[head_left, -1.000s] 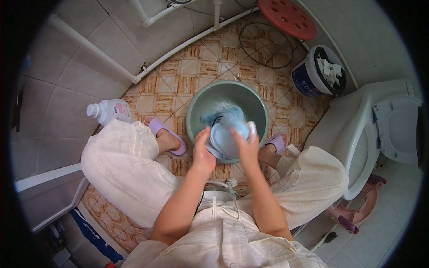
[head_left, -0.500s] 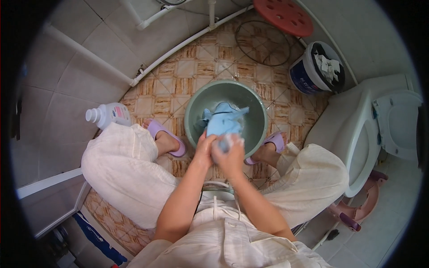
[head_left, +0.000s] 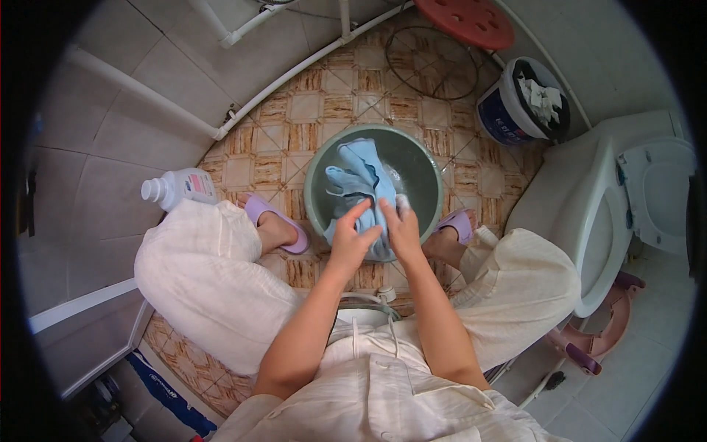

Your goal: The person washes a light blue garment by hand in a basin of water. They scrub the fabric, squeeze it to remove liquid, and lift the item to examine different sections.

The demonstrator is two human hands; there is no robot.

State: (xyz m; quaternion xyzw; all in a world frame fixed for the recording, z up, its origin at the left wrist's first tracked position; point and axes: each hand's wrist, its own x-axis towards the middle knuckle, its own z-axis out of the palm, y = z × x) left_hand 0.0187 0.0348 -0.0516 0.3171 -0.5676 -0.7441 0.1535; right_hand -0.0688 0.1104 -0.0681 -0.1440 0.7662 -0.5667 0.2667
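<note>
A wet light-blue cloth [head_left: 360,180] with a dark trim, possibly a small garment, lies bunched in the green basin [head_left: 314,166]. Part of it runs between my hands down to the basin's near side. My left hand [head_left: 350,239] touches the cloth from the left, thumb and forefinger spread apart; its other fingers are partly hidden. On the right, my right hand [head_left: 401,232] rests against the cloth with fingers stretched forward and apart. White foam or something pale covers one of its fingertips. Neither hand shows a firm grip.
A white bottle [head_left: 180,188] stands beside my left knee. At far right are a white bucket [head_left: 502,110] holding crumpled paper, a red stool top [head_left: 468,22] and a wire ring [head_left: 398,62]. A toilet [head_left: 589,243] and a pink seat frame [head_left: 600,331] stand on the right.
My hands have come apart from being clasped together on the bunched cloth. The cloth now lies more spread out, reaching farther up the basin and down between my hands.
</note>
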